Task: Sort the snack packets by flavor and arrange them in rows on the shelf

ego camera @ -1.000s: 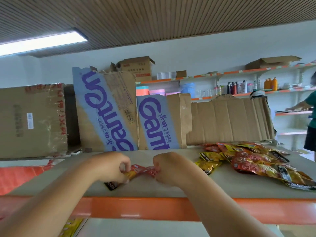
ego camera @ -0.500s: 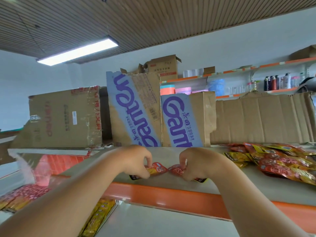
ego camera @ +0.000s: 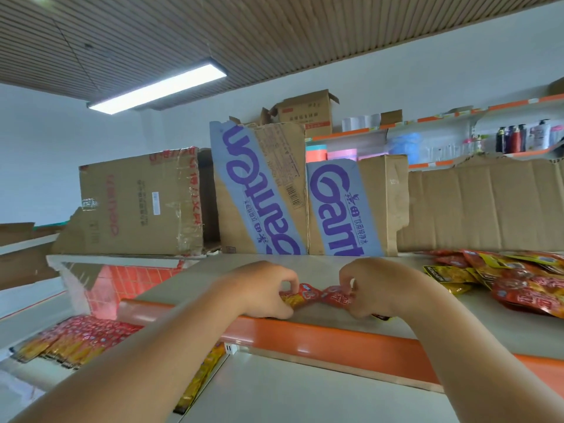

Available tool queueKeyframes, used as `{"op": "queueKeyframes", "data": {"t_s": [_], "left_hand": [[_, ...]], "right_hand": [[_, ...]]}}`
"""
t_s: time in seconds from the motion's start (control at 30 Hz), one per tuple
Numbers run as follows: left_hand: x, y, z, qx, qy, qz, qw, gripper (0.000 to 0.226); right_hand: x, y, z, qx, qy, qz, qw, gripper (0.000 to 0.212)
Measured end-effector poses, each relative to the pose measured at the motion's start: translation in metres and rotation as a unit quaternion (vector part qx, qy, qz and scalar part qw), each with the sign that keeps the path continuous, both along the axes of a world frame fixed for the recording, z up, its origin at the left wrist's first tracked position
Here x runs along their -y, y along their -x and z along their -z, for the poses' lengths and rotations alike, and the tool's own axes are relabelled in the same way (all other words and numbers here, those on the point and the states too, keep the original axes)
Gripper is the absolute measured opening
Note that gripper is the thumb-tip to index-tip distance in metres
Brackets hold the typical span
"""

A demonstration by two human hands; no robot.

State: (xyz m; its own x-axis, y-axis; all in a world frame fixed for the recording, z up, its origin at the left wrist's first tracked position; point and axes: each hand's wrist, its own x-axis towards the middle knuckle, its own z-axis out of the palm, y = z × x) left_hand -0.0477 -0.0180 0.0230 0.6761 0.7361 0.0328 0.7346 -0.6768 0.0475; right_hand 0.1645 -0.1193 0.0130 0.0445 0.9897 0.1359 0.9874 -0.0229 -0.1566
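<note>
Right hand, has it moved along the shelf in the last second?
No. The right hand is still in front of the upright Ganten box, beside the packet pile.

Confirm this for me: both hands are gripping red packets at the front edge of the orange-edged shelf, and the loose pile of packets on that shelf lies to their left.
One detail is wrong. The head view shows the left hand and right hand gripping red packets at the front edge of the orange-edged shelf, but the loose pile lies to their right, not left.
</note>
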Motion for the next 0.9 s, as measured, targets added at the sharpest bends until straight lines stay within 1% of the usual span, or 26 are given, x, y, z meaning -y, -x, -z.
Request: {"op": "queueKeyframes", "data": {"t_s": [0.07, 0.17, 0.23, 0.37, 0.53, 0.73, 0.83, 0.9], "left_hand": [[0.0, 0.001, 0.001, 0.026, -0.006, 0.01, 1.0, 0.037], [-0.002, 0.011, 0.001, 0.1, -0.03, 0.029, 0.994, 0.038], [-0.001, 0.021, -0.003, 0.147, -0.056, 0.046, 0.986, 0.038], [-0.003, 0.049, -0.014, 0.217, -0.107, 0.058, 0.969, 0.04], [-0.008, 0.101, -0.02, 0.265, -0.152, 0.048, 0.951, 0.04], [-0.011, 0.193, -0.015, 0.303, -0.203, -0.011, 0.931, 0.035], [-0.013, 0.255, -0.009, 0.303, -0.227, -0.052, 0.924, 0.037], [-0.015, 0.301, -0.003, 0.307, -0.235, -0.086, 0.918, 0.04]], "right_hand": [[0.002, 0.002, -0.003, -0.04, -0.037, 0.008, 0.999, 0.02], [0.003, 0.007, -0.007, -0.1, -0.107, 0.014, 0.989, 0.022], [0.003, 0.014, -0.008, -0.104, -0.154, 0.01, 0.982, 0.021], [0.001, 0.032, -0.011, -0.083, -0.253, 0.004, 0.964, 0.023], [-0.012, 0.079, -0.015, -0.102, -0.338, -0.043, 0.935, 0.021], [-0.039, 0.167, -0.018, -0.114, -0.364, -0.089, 0.92, 0.023], [-0.058, 0.224, -0.017, -0.124, -0.38, -0.138, 0.906, 0.025], [-0.073, 0.266, -0.015, -0.138, -0.37, -0.167, 0.903, 0.027]]}}
